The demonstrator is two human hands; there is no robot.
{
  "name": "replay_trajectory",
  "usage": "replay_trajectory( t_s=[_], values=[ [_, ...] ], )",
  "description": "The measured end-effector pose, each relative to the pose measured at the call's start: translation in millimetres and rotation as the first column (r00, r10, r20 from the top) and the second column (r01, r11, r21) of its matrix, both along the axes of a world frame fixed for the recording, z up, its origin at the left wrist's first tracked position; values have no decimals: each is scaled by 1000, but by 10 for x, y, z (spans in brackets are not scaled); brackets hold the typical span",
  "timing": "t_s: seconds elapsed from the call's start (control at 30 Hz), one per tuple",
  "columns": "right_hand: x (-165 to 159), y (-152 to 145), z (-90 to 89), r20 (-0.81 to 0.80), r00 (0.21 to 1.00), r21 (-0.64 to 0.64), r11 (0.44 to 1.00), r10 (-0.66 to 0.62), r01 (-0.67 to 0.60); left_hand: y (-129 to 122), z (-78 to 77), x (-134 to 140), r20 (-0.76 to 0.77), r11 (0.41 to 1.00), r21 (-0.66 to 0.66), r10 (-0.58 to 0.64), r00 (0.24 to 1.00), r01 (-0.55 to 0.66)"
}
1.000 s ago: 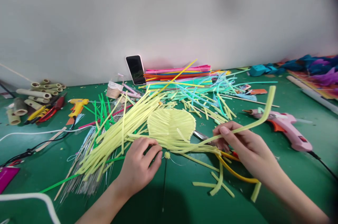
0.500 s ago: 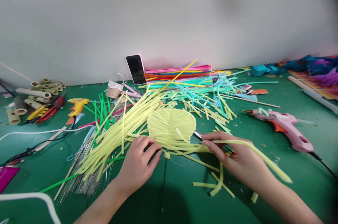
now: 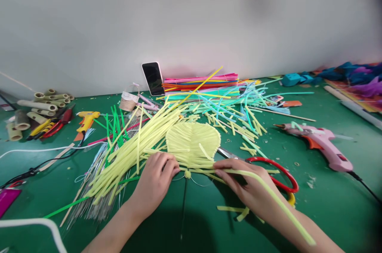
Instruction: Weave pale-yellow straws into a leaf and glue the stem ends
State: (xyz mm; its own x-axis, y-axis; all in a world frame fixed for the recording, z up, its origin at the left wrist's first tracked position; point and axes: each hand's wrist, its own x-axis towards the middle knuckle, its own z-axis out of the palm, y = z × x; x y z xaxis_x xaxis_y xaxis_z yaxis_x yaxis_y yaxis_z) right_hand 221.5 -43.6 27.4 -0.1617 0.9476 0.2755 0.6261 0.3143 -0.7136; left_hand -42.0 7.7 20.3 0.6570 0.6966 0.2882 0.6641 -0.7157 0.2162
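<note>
A pale yellow leaf shape (image 3: 192, 137) made of pipe cleaners lies flat in the middle, with loose strands along its near edge and a thin wire stem (image 3: 184, 205) running toward me. My left hand (image 3: 158, 177) has its fingers pinched at the strands by the leaf's lower left. On the other side, my right hand (image 3: 247, 181) pinches a yellow pipe cleaner (image 3: 277, 197), whose long end trails over my wrist. Scissors with red handles (image 3: 282, 173) lie beside and partly beneath my right hand, their blades near the leaf.
A heap of yellow pipe cleaners (image 3: 137, 145) spreads to the left over silvery wires. A pink glue gun (image 3: 322, 145) lies right, a yellow one (image 3: 86, 121) left. Behind are a phone (image 3: 152, 78), coloured bundles (image 3: 203, 82), and bamboo pieces (image 3: 44, 106) at far left.
The scissors were under my right hand's fingers and now lie on the table with their handles showing. My right hand has moved left toward the leaf's near edge, pinching the pipe cleaner.
</note>
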Motion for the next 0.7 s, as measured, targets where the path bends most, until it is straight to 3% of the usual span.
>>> replay_trajectory(
  t_s=[0.23, 0.5, 0.6, 0.7],
  values=[
    [27, -5, 86, 39, 999, -187, 982, -28, 35, 20, 68, -55, 148, 998, 62, -32, 989, 23],
    [75, 34, 230, -319, 941, -419, 907, -111, -35, 41, 59, -115, 325, 990, 56, 106, 940, -131],
    [86, 41, 246, -387, 905, -463, 886, -176, -26, 40, 86, -116, 407, 978, 53, 164, 899, -202],
    [84, 24, 210, -410, 898, -463, 885, -159, -55, 37, 113, -129, 458, 966, 62, 197, 867, -252]
  ],
)
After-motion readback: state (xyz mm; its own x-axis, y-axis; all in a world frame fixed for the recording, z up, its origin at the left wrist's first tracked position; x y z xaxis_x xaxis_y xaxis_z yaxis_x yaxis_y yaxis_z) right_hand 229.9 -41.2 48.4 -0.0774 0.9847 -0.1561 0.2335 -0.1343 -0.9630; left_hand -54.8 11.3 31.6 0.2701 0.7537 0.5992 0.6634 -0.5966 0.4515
